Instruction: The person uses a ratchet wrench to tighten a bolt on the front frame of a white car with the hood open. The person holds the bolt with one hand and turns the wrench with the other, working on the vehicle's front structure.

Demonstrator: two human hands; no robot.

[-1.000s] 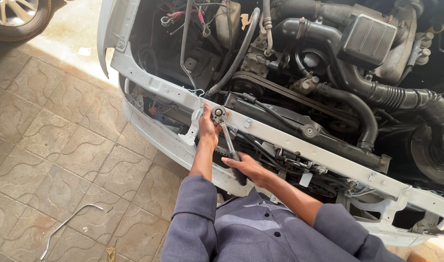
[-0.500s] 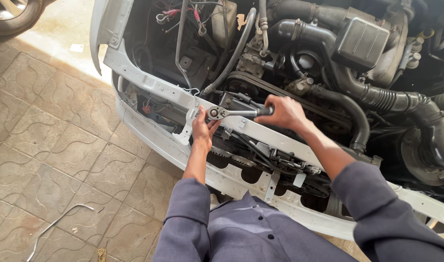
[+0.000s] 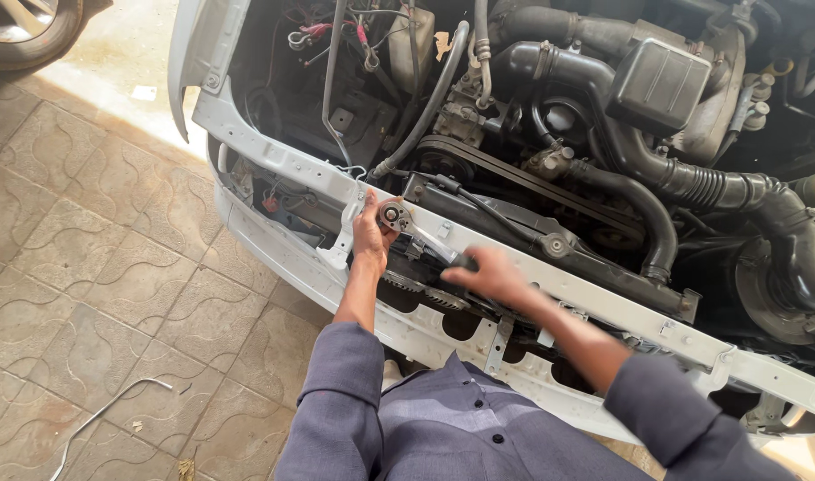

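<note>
Both hands are working one ratchet wrench [image 3: 422, 237] on the white front crossmember [image 3: 603, 298] of a car with its engine bay exposed. Left hand [image 3: 370, 233] is curling around the ratchet head, fingers pinching it against the crossmember where a small white bracket [image 3: 340, 240] is hanging down. Right hand [image 3: 494, 276] is closing in a fist on the dark end of the handle; it is motion-blurred, so finger detail is not readable. Wrench is lying along the top of the crossmember, head up-left, handle running down-right. Behind it a black ribbed intake hose [image 3: 719, 189] and a drive belt [image 3: 514, 174] are sitting in the bay. On the patterned floor tiles [image 3: 96, 267] a bent thin metal rod [image 3: 105, 411] is lying well apart from the hands, and a car wheel [image 3: 24, 27] is showing top left. Grey-blue sleeves are covering both arms.
</note>
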